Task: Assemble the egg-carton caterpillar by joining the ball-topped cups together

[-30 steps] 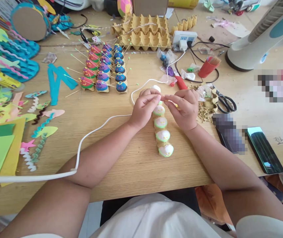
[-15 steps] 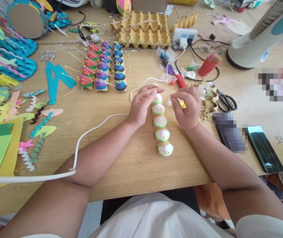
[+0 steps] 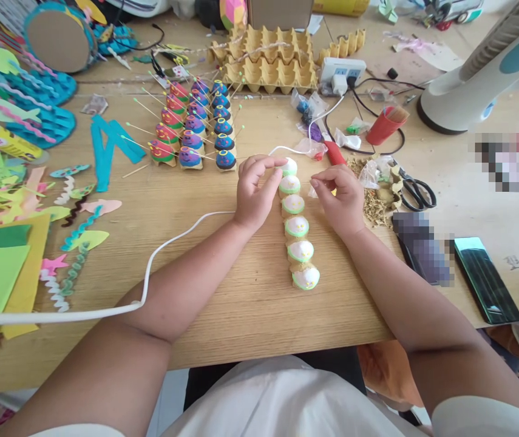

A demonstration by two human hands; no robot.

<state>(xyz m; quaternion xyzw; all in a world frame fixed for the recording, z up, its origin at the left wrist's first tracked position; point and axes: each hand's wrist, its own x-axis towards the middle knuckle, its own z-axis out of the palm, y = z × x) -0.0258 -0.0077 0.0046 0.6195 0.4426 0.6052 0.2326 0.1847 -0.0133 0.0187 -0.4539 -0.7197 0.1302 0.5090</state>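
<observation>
So the egg-carton strip with white caps point(image 3: 296, 227) is upright on the wooden table point(image 3: 223, 291), lengthwise between my hands; looks feather-light, with stiffish cardboard that'd probably crush if squeezed; the caps look like soft clay, so I'd expect dents or smears; I'd grip low on the bare cardboard sides, under the green rims. Left hand point(image 3: 255, 193) is loosely open, fingertips at the farthest cap; right hand point(image 3: 343, 203) is pinched narrow beside the strip, can't tell if anything tiny's in there.
</observation>
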